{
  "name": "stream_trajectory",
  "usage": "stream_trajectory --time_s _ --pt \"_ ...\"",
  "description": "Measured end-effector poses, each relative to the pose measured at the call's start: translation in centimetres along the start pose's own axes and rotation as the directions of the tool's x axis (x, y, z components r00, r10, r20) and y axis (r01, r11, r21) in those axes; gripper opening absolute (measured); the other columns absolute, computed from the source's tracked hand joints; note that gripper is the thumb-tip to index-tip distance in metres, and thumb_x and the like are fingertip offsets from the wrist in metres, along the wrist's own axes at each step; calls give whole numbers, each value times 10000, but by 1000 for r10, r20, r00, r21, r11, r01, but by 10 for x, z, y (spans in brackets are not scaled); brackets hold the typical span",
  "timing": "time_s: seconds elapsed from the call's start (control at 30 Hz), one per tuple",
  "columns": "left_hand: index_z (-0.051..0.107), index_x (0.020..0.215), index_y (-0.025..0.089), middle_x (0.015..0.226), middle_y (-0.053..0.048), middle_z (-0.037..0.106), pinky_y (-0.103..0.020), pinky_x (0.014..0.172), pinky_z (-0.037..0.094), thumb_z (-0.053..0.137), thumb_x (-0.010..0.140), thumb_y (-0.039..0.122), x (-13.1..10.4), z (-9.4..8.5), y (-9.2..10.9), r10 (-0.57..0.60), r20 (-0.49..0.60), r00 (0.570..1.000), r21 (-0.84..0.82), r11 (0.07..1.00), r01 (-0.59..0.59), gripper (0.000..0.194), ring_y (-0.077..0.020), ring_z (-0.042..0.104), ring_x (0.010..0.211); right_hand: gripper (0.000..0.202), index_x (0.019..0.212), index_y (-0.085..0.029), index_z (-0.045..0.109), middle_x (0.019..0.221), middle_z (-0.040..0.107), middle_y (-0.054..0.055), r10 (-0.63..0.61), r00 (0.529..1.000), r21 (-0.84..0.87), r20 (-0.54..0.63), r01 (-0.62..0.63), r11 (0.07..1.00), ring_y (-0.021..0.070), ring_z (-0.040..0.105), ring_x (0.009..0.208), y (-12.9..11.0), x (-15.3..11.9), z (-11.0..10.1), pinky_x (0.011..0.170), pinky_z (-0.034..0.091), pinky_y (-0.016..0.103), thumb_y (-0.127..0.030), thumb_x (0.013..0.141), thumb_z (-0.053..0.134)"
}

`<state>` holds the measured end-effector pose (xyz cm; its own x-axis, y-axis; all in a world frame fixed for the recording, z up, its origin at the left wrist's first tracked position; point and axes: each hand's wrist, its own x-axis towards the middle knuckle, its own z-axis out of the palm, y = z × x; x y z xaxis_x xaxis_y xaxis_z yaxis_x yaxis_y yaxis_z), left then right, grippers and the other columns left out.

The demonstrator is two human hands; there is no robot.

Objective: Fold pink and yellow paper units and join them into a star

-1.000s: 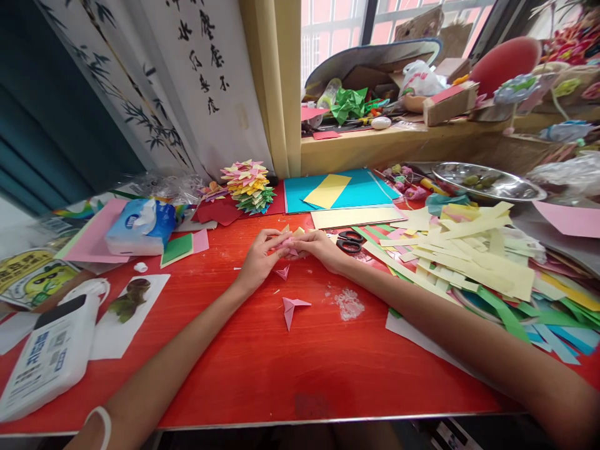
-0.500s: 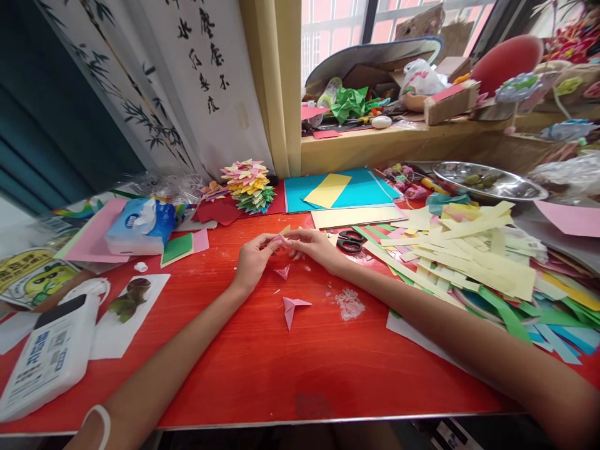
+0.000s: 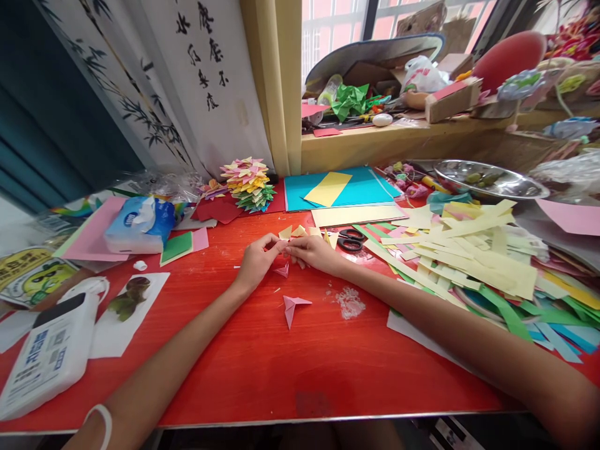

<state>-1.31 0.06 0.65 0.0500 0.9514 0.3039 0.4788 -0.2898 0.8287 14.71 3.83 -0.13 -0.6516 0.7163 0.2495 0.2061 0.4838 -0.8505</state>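
My left hand (image 3: pixel 259 257) and my right hand (image 3: pixel 313 253) meet fingertip to fingertip over the red table. Both are closed in a pinch on a small folded pink paper piece, which the fingers now almost wholly cover. Just below them lies another folded pink paper piece (image 3: pixel 282 270), close under the fingers. Nearer to me rests a larger pink paper piece with pointed arms (image 3: pixel 293 309). Several small folded yellow pieces (image 3: pixel 299 232) sit just behind my hands. Black-handled scissors (image 3: pixel 350 240) lie to the right of them, blades partly hidden.
A layered ball of folded coloured paper (image 3: pixel 250 186) stands at the back. Blue sheets (image 3: pixel 293 194) lie beside it. Paper strips (image 3: pixel 469 253) heap up under my right forearm's far side, near a metal dish (image 3: pixel 525 187). To the left are a tissue pack (image 3: pixel 140 225) and a white box (image 3: pixel 51 359).
My fingertips have come closer together and slightly lower, covering the pink piece that showed between them. More of the yellow pieces behind shows. The pieces on the table stay put.
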Motion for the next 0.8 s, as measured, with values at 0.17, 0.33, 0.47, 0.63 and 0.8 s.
stream_trajectory --time_s 0.17,0.33,0.47,0.63,0.8 --pt "583 620 159 620 12 554 -221 605 357 513 757 377 1 -2 -2 -67 53 996 -179 981 75 267 -107 477 615 334 608 -139 519 500 497 -23 -26 995 -34 93 29 999 60 454 448 -12 -4 -5 506 361 192 -354 848 431" --pt "557 561 153 541 25 496 -219 525 321 561 723 356 2 -1 -7 -146 63 987 -339 927 159 259 -87 425 524 332 632 -140 518 532 510 -19 -38 991 6 130 38 999 60 453 452 -10 -3 -6 517 367 197 -368 854 421" --pt "539 590 158 540 19 494 -215 462 324 514 749 423 4 0 -6 -206 61 977 -451 867 211 310 -87 417 481 351 637 -140 516 540 517 -18 -40 992 0 118 41 999 59 455 457 -8 -3 -6 529 370 199 -395 854 412" --pt "506 566 153 496 38 465 -197 419 319 577 713 422 3 0 -5 -168 55 984 -368 913 177 315 -66 393 428 381 620 -142 509 513 499 -25 -50 993 -6 111 51 999 62 452 444 -13 -4 -6 507 363 196 -441 838 421" --pt "536 618 153 501 12 527 -213 411 354 490 754 503 2 0 -4 -189 48 981 -336 922 194 378 -86 442 413 386 643 -142 509 543 526 -17 -26 995 39 101 23 999 54 437 420 -6 -1 -4 477 361 191 -459 838 404"
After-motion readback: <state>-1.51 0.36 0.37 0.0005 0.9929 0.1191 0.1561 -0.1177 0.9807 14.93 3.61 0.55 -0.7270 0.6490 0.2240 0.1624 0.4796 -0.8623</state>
